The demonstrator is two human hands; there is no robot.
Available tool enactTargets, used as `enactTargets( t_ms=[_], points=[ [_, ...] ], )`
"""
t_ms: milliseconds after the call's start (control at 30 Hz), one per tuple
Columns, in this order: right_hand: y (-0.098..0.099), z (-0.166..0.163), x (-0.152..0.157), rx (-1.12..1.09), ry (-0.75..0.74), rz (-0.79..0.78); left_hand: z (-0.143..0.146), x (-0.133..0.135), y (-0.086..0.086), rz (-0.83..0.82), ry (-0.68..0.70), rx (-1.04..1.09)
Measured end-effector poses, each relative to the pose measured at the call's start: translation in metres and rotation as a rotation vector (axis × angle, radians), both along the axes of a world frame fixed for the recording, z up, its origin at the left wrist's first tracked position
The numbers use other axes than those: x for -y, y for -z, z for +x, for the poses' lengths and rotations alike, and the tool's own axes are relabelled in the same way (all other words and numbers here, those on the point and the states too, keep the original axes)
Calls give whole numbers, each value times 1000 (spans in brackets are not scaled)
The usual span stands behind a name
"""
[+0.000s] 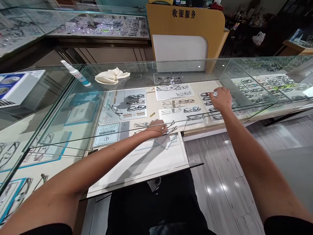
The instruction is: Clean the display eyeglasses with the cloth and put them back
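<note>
My left hand (156,128) is closed low over the pulled-out white drawer (151,163). A pair of eyeglasses (171,127) sticks out past its fingers, above a clear sheet (167,141). More frames partly show behind that wrist. Farther right, my right hand (222,98) reaches into the glass display case, its fingers bent down at a row of dark eyeglasses (207,101). Thumb and forefinger surround a small pale spot; what they grip is hidden. Between the hands lie light boards with several eyeglasses (192,109) on them.
Glass panes (137,73) edge the case. On top are a spray bottle (77,74), a cream cloth (111,76) and a blue-white box (19,85). More eyewear (266,86) fills the right section. Beyond stands a yellow-brown counter (186,24). A printed card (106,134) lies at left.
</note>
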State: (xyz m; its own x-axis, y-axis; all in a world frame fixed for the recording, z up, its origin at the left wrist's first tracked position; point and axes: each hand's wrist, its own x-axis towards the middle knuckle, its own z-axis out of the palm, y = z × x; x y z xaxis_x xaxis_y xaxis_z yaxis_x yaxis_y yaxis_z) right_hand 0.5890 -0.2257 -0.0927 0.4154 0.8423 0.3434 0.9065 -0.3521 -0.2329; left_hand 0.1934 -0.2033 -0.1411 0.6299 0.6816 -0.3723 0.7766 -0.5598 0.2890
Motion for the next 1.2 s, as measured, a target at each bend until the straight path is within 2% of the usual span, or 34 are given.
enactTargets(
  t_ms=[200,367,533,833,1200],
  points=[
    [1,1,-1,-14,-5,1,26,-43,21,100,84,27],
    [-1,0,-1,0,6,-24,46,-56,40,165,103,44],
    [-3,-2,0,-3,8,-13,56,-64,51,195,100,47],
    [1,0,-1,13,3,20,57,-62,52,161,103,43],
    [-10,-9,4,-26,21,-25,58,-69,52,165,100,16]
  ],
)
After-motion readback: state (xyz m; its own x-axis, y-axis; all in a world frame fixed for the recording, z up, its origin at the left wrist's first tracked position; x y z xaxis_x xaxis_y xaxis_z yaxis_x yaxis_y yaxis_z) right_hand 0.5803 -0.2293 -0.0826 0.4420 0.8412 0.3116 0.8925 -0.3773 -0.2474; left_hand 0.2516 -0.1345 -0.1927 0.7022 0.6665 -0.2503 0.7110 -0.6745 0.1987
